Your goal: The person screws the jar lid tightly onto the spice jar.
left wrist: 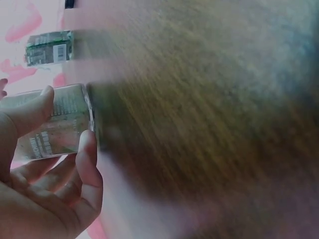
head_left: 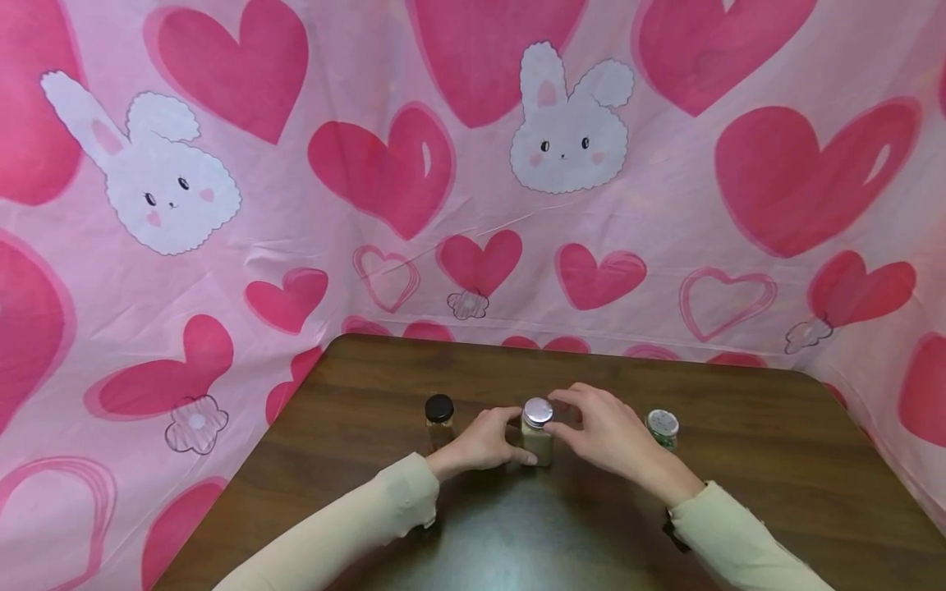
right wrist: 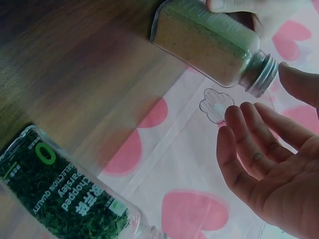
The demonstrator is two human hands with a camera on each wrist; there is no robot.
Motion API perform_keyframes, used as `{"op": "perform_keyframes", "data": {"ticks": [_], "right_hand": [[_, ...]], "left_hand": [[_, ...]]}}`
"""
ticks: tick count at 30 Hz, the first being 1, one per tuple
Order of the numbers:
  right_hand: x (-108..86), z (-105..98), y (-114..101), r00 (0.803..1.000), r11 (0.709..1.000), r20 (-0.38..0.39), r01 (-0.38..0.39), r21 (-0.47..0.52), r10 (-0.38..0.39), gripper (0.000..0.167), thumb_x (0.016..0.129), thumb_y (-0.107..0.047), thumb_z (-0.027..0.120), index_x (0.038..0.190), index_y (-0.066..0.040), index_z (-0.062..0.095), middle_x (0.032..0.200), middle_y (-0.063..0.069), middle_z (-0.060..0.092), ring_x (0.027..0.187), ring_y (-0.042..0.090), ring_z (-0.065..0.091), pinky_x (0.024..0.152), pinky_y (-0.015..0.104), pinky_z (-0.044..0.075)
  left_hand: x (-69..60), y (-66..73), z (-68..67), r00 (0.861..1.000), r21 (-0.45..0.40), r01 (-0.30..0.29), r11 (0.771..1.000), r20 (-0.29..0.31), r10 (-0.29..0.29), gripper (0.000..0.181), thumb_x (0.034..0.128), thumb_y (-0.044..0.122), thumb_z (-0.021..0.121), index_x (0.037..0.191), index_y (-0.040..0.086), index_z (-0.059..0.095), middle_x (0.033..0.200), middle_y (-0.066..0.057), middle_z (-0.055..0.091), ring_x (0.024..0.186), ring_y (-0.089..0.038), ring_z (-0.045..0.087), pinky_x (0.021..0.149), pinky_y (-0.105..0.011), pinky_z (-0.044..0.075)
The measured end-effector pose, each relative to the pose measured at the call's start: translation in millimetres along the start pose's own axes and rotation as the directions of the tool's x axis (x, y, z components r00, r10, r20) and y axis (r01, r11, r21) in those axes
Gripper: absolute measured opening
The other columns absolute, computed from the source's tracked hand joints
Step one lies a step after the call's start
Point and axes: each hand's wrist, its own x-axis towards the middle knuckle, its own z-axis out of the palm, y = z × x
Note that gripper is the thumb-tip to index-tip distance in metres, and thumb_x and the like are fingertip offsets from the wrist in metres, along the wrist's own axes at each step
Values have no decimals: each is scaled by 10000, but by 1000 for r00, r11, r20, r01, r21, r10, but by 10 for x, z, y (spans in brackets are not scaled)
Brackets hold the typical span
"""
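Observation:
A square glass spice jar [head_left: 539,447] of tan powder, with a silver screw cap [head_left: 538,410], stands upright near the middle of the table. My left hand [head_left: 482,442] grips its body from the left; the left wrist view shows the thumb on one face and fingers [left wrist: 88,164] around the lower side. Beside the cap, my right hand [head_left: 602,431] has its fingers spread and loosely bent, holding nothing. In the right wrist view its thumb [right wrist: 299,88] is close to the cap's edge; whether it touches, I cannot tell.
A black-capped jar [head_left: 439,419] stands left of my left hand. Partly behind my right hand is a chopped parsley jar [right wrist: 65,194] with a pale cap. The brown wooden table [head_left: 769,476] meets a pink heart-and-rabbit cloth [head_left: 473,197] at its back and sides.

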Motion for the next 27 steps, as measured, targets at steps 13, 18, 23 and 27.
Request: {"op": "perform_keyframes", "data": {"ticks": [13, 18, 23, 27], "right_hand": [[-174, -51, -24, 998, 999, -48, 35, 4, -35, 328, 890, -253, 877, 1180, -140, 777, 989, -72, 688, 815, 84, 590, 650, 290, 503], [-256, -35, -5, 996, 999, -73, 42, 8, -42, 326, 884, -233, 880, 1175, -128, 777, 992, -109, 684, 819, 70, 602, 665, 289, 515], [-287, -51, 6, 994, 999, -98, 47, 7, -46, 302, 883, -215, 878, 1164, -158, 783, 1010, -143, 685, 832, 90, 635, 683, 287, 523], [-314, -73, 7, 993, 998, -108, 57, 11, -55, 275, 900, -194, 859, 1162, -156, 783, 1019, -132, 690, 829, 95, 639, 664, 279, 516]], "left_hand": [[-139, 107, -150, 997, -47, -5, 999, -83, 1, 775, 824, 280, 938, 1478, 96, 565, 1299, -73, 695, 1192, -273, 647, 977, -474, 523], [-273, 215, -237, 990, -32, 57, 998, -126, -61, 655, 835, 288, 928, 1360, 46, 620, 1243, -103, 710, 1160, -323, 659, 952, -495, 538], [-371, 297, -288, 987, -6, 88, 996, -138, -88, 483, 831, 311, 929, 1131, 76, 633, 1049, -52, 713, 963, -233, 672, 845, -427, 550], [-435, 317, -316, 993, 3, 68, 998, -95, -67, 395, 855, 321, 909, 1031, 93, 639, 907, 28, 690, 831, -131, 636, 764, -361, 528]]}}
